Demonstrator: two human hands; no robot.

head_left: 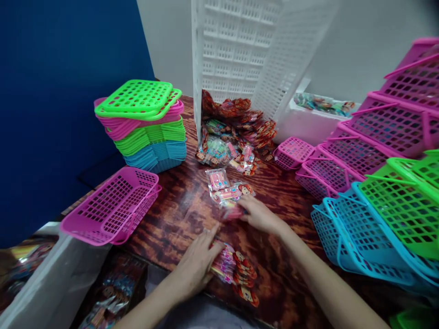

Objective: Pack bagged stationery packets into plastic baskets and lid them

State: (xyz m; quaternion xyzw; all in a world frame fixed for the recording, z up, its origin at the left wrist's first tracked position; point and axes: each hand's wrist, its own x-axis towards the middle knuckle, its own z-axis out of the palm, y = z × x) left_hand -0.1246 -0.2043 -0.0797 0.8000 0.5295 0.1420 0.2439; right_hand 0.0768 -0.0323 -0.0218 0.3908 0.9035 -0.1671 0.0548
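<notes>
My left hand rests palm down near the table's front edge, its index finger stretched out and its thumb apart, touching a fanned stack of small packets. Red-haired cartoon heads show at the stack's right end. Farther forward, my right hand pinches a small pink packet, blurred by motion. Just beyond it lie a clear packet with a cartoon head and a clear packet with pink contents. The right fingertips are partly hidden.
A white plastic crate lies tipped, spilling packets. Nested baskets stand left, behind a pink basket at the table edge. Pink baskets, a green basket and a blue basket line the right side.
</notes>
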